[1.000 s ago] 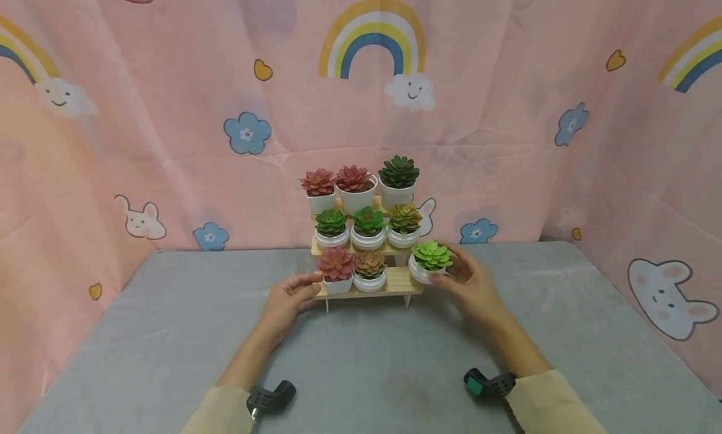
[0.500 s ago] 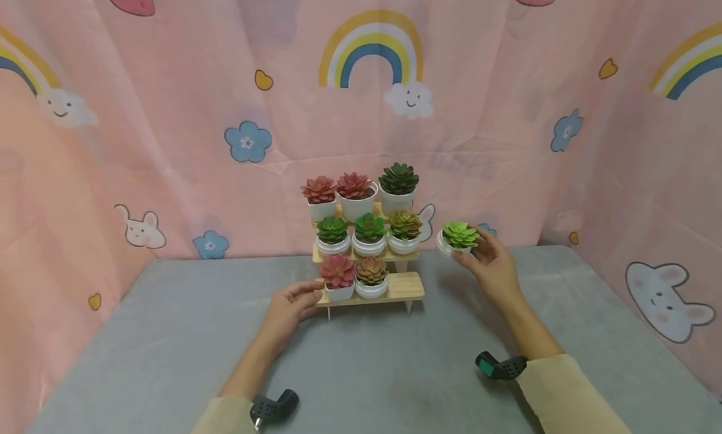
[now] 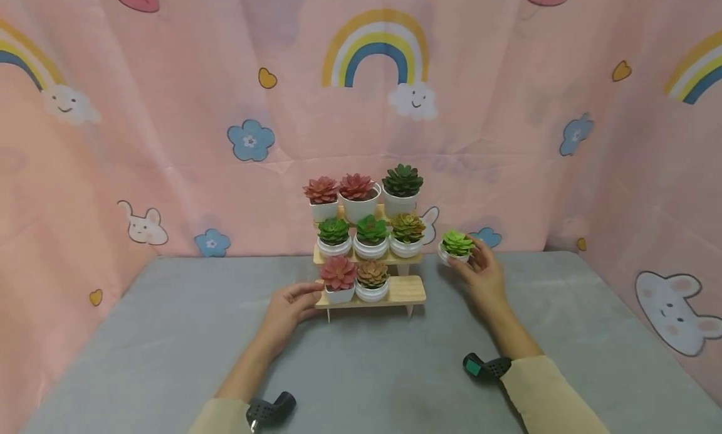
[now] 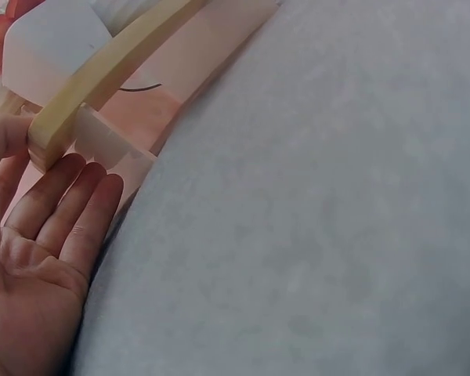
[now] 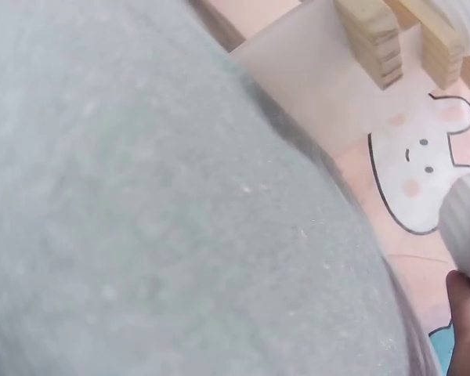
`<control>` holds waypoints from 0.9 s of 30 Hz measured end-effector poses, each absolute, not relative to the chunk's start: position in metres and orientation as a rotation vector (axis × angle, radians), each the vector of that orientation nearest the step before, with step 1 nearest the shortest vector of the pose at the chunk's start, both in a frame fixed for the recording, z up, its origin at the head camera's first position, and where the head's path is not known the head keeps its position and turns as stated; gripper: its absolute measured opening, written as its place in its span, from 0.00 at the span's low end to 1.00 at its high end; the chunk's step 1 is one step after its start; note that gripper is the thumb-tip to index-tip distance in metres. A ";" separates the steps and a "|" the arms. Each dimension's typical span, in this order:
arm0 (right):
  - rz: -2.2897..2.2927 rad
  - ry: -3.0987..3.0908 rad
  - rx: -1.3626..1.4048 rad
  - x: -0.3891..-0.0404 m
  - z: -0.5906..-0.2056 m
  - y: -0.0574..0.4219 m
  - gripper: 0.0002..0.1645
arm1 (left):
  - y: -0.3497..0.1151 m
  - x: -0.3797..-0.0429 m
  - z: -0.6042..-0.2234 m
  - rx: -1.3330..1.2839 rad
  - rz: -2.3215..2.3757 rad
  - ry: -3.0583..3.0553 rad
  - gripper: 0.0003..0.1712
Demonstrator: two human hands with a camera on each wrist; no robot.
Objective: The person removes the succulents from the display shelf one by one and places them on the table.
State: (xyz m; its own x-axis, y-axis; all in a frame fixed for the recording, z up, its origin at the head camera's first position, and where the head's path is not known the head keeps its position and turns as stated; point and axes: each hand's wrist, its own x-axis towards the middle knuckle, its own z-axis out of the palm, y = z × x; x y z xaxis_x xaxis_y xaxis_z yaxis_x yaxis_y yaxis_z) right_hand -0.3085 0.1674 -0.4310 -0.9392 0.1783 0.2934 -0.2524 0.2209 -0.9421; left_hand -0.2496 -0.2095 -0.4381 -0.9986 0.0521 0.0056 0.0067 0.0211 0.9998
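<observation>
A three-step wooden plant stand (image 3: 408, 289) holds several small succulents in white pots. My left hand (image 3: 287, 307) grips the left end of its lowest step; in the left wrist view, thumb and fingers lie about the wooden shelf end (image 4: 53, 117). Beside that hand sits a pink succulent (image 3: 339, 273), then a brownish one (image 3: 373, 274). To the right of the stand, my right hand (image 3: 484, 277) holds a light green potted succulent (image 3: 457, 242), apart from the shelves. The right wrist view shows only part of its white pot (image 5: 462, 225) and some fingers.
On the middle step stand two green succulents and a yellow-green one (image 3: 408, 227). The top step bears two reddish ones and a dark green one (image 3: 402, 180). A grey cloth-covered table (image 3: 361, 371) lies beneath, with a pink printed curtain (image 3: 479, 76) behind and at the sides.
My right hand has carried the light green succulent from the lowest step's right end out to the right, away from the stand. The left hand has stayed at the shelf's left end.
</observation>
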 end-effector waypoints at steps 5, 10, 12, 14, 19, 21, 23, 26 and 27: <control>1.688 -2.244 0.109 -0.308 -0.438 0.172 0.38 | -0.210 -0.252 -0.439 0.062 2.191 2.194 0.17; 1.643 -2.317 0.146 -0.308 -0.442 0.175 0.38 | -0.208 -0.252 -0.440 0.042 2.207 2.190 0.17; 1.588 -2.377 0.162 -0.308 -0.444 0.174 0.39 | -0.208 -0.251 -0.439 0.032 2.212 2.191 0.16; 1.542 -2.435 0.175 -0.308 -0.444 0.173 0.40 | -0.208 -0.251 -0.439 0.027 2.218 2.190 0.16; 1.525 -2.492 0.186 -0.309 -0.447 0.166 0.41 | -0.212 -0.246 -0.435 0.027 2.210 2.210 0.17; 1.528 -2.493 0.179 -0.310 -0.449 0.166 0.41 | -0.213 -0.245 -0.436 0.045 2.194 2.218 0.17; 1.530 -2.489 0.171 -0.310 -0.449 0.167 0.41 | -0.213 -0.248 -0.437 0.062 2.187 2.213 0.18; 1.541 -2.477 0.168 -0.309 -0.447 0.170 0.41 | -0.210 -0.251 -0.439 0.076 2.190 2.200 0.18; 1.542 -2.473 0.169 -0.308 -0.446 0.171 0.41 | -0.210 -0.251 -0.440 0.078 2.199 2.190 0.18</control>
State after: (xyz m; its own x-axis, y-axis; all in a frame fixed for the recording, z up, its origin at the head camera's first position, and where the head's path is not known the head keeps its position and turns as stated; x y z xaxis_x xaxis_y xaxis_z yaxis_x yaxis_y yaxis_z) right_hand -0.3085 0.1712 -0.4461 -0.9687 0.0196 0.2473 -0.2135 0.4420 -0.8712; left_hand -0.2513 -0.2097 -0.4397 -0.9981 0.0612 0.0098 0.0096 -0.0044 0.9999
